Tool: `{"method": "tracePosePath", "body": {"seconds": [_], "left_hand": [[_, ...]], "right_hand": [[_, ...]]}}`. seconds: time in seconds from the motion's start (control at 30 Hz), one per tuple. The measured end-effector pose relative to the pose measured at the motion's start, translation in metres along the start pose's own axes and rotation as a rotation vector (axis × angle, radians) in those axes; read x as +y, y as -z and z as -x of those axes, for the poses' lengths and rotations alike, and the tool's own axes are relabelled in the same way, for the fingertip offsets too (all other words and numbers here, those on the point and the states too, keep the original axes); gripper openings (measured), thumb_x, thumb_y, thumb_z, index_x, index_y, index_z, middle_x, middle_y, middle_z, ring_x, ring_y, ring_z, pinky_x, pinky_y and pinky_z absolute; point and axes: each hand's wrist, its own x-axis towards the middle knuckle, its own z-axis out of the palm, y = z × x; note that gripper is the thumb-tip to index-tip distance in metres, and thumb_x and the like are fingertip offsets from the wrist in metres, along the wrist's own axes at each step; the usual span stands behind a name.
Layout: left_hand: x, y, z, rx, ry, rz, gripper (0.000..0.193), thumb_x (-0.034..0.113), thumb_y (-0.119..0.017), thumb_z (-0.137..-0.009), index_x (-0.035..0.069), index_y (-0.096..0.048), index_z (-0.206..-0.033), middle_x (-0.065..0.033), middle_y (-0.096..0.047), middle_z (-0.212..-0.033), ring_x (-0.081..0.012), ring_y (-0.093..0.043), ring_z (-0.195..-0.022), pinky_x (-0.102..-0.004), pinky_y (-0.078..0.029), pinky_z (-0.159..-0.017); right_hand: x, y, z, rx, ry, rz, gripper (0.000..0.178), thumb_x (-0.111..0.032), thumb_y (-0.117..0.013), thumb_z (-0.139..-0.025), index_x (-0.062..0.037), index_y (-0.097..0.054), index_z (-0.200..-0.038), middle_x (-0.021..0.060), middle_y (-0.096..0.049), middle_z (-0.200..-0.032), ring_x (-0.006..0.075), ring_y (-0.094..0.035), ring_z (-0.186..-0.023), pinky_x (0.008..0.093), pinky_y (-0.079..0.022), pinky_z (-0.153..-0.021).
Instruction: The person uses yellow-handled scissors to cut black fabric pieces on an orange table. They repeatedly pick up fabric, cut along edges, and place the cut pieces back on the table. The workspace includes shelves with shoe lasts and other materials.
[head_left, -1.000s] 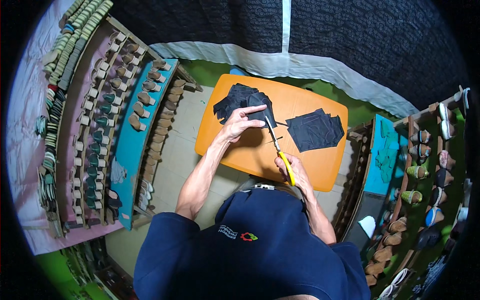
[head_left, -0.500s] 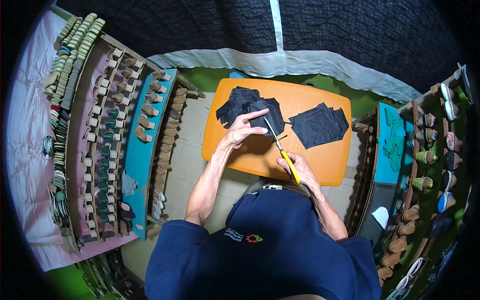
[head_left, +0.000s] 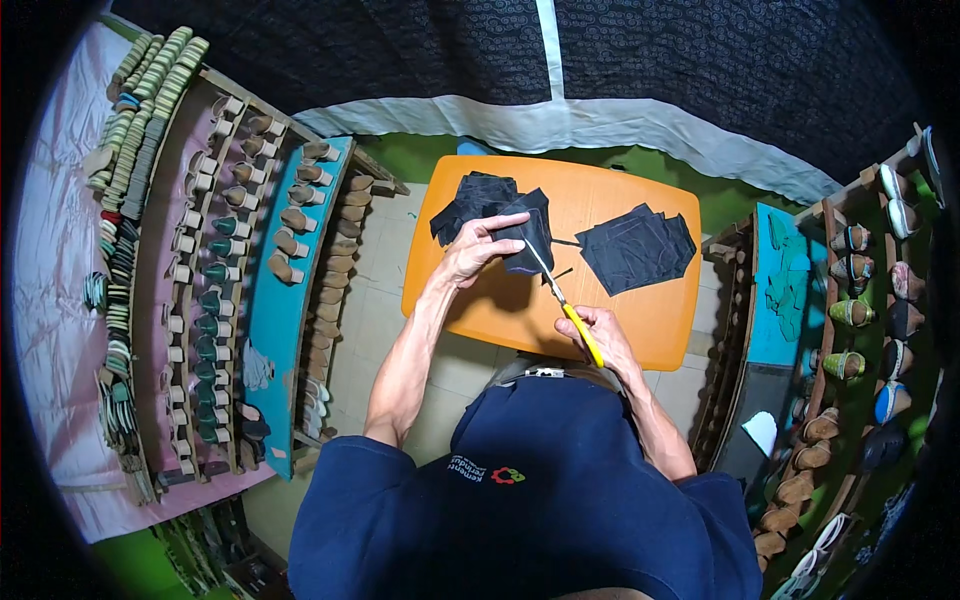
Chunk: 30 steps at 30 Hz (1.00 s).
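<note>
Over the orange table, my left hand (head_left: 478, 250) pinches a dark piece of cloth (head_left: 527, 262) between thumb and fingers. My right hand (head_left: 606, 338) is wrapped round the yellow handles of a pair of scissors (head_left: 582, 330). The blades point up and left, lying against the right edge of the held piece; how far apart they are is hard to see. A heap of black cloth pieces (head_left: 462, 212) lies beyond my left hand. A flatter stack of black pieces (head_left: 637, 250) sits at the table's right.
The orange table (head_left: 640, 335) stands before me, with thin dark offcuts (head_left: 564, 273) near the scissors. Racks of shoes and sandals (head_left: 225, 300) line the left. Another shoe rack (head_left: 850, 315) rises on the right, beside a blue board (head_left: 775, 290). A dark curtain (head_left: 700, 60) hangs behind.
The held cloth has turned and shifted slightly left with my left hand. The scissors and right hand have barely moved, the blades still at the cloth's edge.
</note>
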Motion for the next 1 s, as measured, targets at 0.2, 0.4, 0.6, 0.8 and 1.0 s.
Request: {"method": "tracePosePath", "body": {"seconds": [0.2, 0.4, 0.6, 0.8, 1.0], "left_hand": [[0.004, 0.001, 0.000, -0.038, 0.019, -0.076, 0.059, -0.003, -0.077, -0.081, 0.002, -0.059, -0.137, -0.0101, -0.073, -0.109, -0.0095, -0.068, -0.095, -0.0218, -0.054, -0.086], [0.016, 0.003, 0.003, -0.038, 0.065, -0.144, 0.062, -0.004, -0.077, -0.079, 0.003, -0.060, -0.137, -0.0090, -0.073, -0.111, -0.0104, -0.068, -0.096, -0.0241, -0.054, -0.088], [0.009, 0.001, 0.001, -0.119, 0.034, -0.163, 0.066, -0.007, -0.077, -0.077, 0.002, -0.058, -0.139, -0.0074, -0.072, -0.113, -0.0110, -0.066, -0.101, -0.0265, -0.053, -0.094], [0.008, -0.007, 0.002, -0.145, 0.043, -0.144, 0.063, -0.005, -0.079, -0.077, 0.004, -0.061, -0.137, -0.0071, -0.070, -0.118, -0.0126, -0.064, -0.106, -0.0288, -0.050, -0.099], [0.003, 0.001, -0.007, -0.131, 0.062, -0.165, 0.058, -0.005, -0.074, -0.081, 0.001, -0.059, -0.137, -0.0096, -0.070, -0.119, -0.0138, -0.065, -0.108, -0.0294, -0.049, -0.102]], "right_hand": [[0.007, 0.000, -0.003, -0.041, 0.001, -0.026, 0.052, -0.054, -0.074, -0.087, -0.0074, -0.056, -0.074, -0.0054, -0.041, -0.061, 0.0069, -0.038, -0.057, 0.0288, -0.029, -0.051], [0.001, 0.008, 0.003, -0.154, -0.050, -0.060, 0.051, -0.057, -0.065, -0.093, -0.0078, -0.060, -0.084, -0.0041, -0.046, -0.062, 0.0072, -0.044, -0.055, 0.0275, -0.038, -0.049], [-0.005, 0.006, -0.002, -0.218, -0.024, -0.094, 0.049, -0.055, -0.061, -0.096, -0.0066, -0.059, -0.088, -0.0031, -0.048, -0.064, 0.0079, -0.048, -0.054, 0.0263, -0.043, -0.047], [-0.006, 0.007, 0.000, -0.223, -0.014, -0.137, 0.047, -0.053, -0.060, -0.097, -0.0073, -0.058, -0.086, -0.0029, -0.048, -0.064, 0.0075, -0.046, -0.052, 0.0256, -0.042, -0.046], [-0.001, 0.007, 0.000, -0.198, -0.038, -0.201, 0.045, -0.051, -0.062, -0.097, -0.0105, -0.055, -0.081, -0.0043, -0.046, -0.061, 0.0063, -0.044, -0.048, 0.0250, -0.038, -0.043]]}}
